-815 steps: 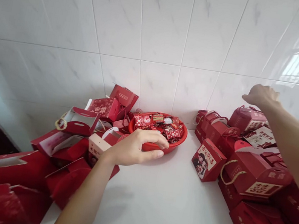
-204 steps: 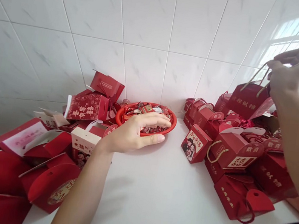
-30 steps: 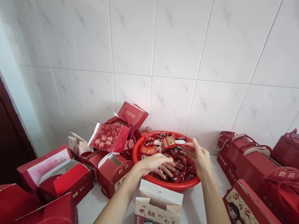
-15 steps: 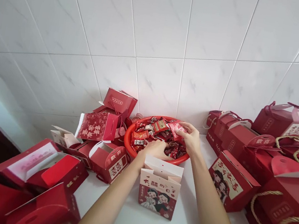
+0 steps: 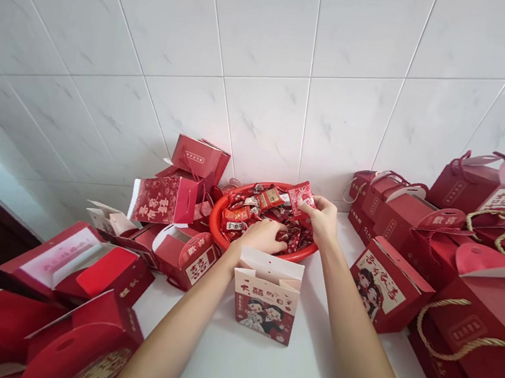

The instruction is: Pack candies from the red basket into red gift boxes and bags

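Observation:
A red oval basin (image 5: 215, 229) full of wrapped sweets stands against the wall. My right hand (image 5: 323, 219) pinches a pink-red packet (image 5: 300, 199) over the basin's right side. My left hand (image 5: 264, 236) reaches over the basin's front rim with its fingers curled on the sweets; what it grips, if anything, is hidden. Just in front of the basin, between my forearms, an upright small gift box (image 5: 265, 301) with a cartoon couple has its top open.
Red gift boxes (image 5: 166, 200) are piled at the left, some with raised flaps. More red boxes (image 5: 473, 316), several with rope handles, crowd the right. A tiled wall (image 5: 276, 19) rises behind the basin.
The view has shifted slightly. The packet in my right hand stands higher above the sweets. My left hand remains at the basin, its fingers showing more clearly.

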`<state>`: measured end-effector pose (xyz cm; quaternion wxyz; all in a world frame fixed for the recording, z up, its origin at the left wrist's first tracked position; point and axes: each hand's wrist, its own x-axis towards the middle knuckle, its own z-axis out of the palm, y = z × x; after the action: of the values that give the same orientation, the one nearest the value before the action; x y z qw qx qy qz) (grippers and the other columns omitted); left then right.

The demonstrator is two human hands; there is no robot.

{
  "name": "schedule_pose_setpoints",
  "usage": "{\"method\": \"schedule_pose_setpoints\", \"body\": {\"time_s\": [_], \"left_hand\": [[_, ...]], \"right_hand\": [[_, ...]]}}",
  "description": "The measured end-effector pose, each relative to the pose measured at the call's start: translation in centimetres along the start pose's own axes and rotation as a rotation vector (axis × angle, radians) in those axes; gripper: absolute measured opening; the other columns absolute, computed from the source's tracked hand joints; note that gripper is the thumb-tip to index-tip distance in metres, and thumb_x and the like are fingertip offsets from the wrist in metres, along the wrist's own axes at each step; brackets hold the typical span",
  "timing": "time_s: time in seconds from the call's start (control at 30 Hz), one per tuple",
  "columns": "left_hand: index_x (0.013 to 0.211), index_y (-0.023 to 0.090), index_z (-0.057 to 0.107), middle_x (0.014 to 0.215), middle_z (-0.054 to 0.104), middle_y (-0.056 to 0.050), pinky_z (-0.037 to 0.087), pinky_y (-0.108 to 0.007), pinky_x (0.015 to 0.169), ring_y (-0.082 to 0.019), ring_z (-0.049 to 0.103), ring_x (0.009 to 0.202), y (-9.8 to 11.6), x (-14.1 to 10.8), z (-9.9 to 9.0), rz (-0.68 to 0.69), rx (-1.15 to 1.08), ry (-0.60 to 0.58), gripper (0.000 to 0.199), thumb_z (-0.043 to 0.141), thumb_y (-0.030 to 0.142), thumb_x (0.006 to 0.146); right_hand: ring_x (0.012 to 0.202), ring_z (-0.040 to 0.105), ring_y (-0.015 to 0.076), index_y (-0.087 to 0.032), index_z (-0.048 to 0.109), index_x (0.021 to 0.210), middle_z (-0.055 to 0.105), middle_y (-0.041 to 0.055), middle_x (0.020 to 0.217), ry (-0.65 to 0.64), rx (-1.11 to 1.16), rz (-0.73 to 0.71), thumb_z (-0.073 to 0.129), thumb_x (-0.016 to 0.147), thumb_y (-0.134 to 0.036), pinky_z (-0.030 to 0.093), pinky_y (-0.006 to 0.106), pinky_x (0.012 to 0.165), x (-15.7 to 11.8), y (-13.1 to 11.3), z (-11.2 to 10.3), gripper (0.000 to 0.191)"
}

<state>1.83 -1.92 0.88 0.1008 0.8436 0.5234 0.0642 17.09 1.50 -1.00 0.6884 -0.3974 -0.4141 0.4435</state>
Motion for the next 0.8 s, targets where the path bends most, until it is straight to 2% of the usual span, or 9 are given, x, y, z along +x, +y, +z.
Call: {"method": "schedule_pose_setpoints", "body": {"time_s": [0.13, 0.23, 0.33, 0.47, 0.57, 0.63, 0.7, 0.8], "left_hand": [[0.115, 0.019, 0.073, 0.116, 0.075, -0.011, 0.050, -0.038, 0.095, -0.031, 0.067, 0.110, -0.4, 0.1, 0.3, -0.005, -0.078, 0.024, 0.038, 0.064, 0.025, 0.079], [0.120, 0.018, 0.072, 0.118, 0.075, -0.010, 0.049, -0.035, 0.098, -0.029, 0.067, 0.111, -0.7, 0.2, 0.5, 0.022, -0.237, 0.094, 0.042, 0.063, 0.020, 0.078], [0.123, 0.018, 0.071, 0.120, 0.074, -0.008, 0.049, -0.032, 0.101, -0.025, 0.068, 0.111, -0.8, 0.2, 0.5, 0.008, -0.413, 0.235, 0.045, 0.063, 0.016, 0.079], [0.124, 0.015, 0.069, 0.114, 0.075, -0.007, 0.050, -0.034, 0.101, -0.024, 0.068, 0.109, -1.0, 0.0, 0.3, -0.054, -0.650, 0.460, 0.044, 0.065, 0.016, 0.081], [0.126, 0.015, 0.067, 0.107, 0.075, -0.007, 0.054, -0.032, 0.090, -0.021, 0.070, 0.096, -1.3, -0.2, 0.3, -0.122, -0.849, 0.556, 0.045, 0.069, 0.020, 0.081], [0.131, 0.015, 0.063, 0.094, 0.074, -0.005, 0.056, -0.029, 0.075, -0.017, 0.068, 0.075, -1.5, -0.2, 0.3, -0.174, -0.964, 0.547, 0.051, 0.071, 0.022, 0.081], [0.135, 0.014, 0.060, 0.079, 0.070, -0.001, 0.052, -0.026, 0.061, -0.011, 0.058, 0.056, -1.7, -0.3, 0.3, -0.182, -1.057, 0.512, 0.055, 0.071, 0.023, 0.081], [0.132, 0.016, 0.062, 0.073, 0.065, 0.002, 0.049, -0.022, 0.054, -0.007, 0.050, 0.049, -1.7, -0.3, 0.2, -0.147, -1.165, 0.496, 0.052, 0.070, 0.022, 0.081]], "right_hand": [[0.068, 0.062, 0.0166, -0.019, 0.062, 0.073, 0.069, 0.0006, 0.075, 0.002, -0.011, -0.023, 0.080, 0.050, -0.036, 0.052, 0.031, 0.067, 0.1, 0.2, -0.1, 0.034], [0.071, 0.062, 0.0171, -0.019, 0.061, 0.073, 0.069, 0.0011, 0.077, 0.000, -0.020, -0.035, 0.081, 0.051, -0.037, 0.051, 0.031, 0.068, 0.2, 0.3, -0.2, 0.034], [0.071, 0.062, 0.0176, -0.020, 0.060, 0.073, 0.069, 0.0012, 0.077, -0.006, -0.023, -0.036, 0.080, 0.052, -0.041, 0.051, 0.031, 0.068, 0.1, 0.3, -0.2, 0.035], [0.072, 0.063, 0.0186, -0.021, 0.058, 0.075, 0.069, 0.0020, 0.079, -0.027, -0.015, -0.025, 0.079, 0.056, -0.043, 0.052, 0.031, 0.067, -0.1, 0.0, -0.2, 0.036], [0.073, 0.065, 0.0202, -0.022, 0.057, 0.080, 0.069, 0.0019, 0.079, -0.064, -0.007, 0.026, 0.079, 0.058, -0.044, 0.052, 0.032, 0.065, -0.3, -0.2, 0.0, 0.038], [0.072, 0.065, 0.0196, -0.022, 0.057, 0.081, 0.069, 0.0012, 0.078, -0.098, -0.002, 0.050, 0.079, 0.058, -0.044, 0.053, 0.032, 0.066, -0.5, -0.4, 0.1, 0.039], [0.072, 0.065, 0.0184, -0.021, 0.058, 0.082, 0.069, 0.0003, 0.078, -0.138, -0.001, 0.061, 0.080, 0.057, -0.045, 0.053, 0.031, 0.067, -0.6, -0.5, 0.1, 0.040], [0.072, 0.064, 0.0180, -0.021, 0.059, 0.084, 0.069, 0.0000, 0.080, -0.210, -0.036, 0.089, 0.080, 0.058, -0.046, 0.053, 0.031, 0.065, -0.8, -0.5, 0.2, 0.043]]}}
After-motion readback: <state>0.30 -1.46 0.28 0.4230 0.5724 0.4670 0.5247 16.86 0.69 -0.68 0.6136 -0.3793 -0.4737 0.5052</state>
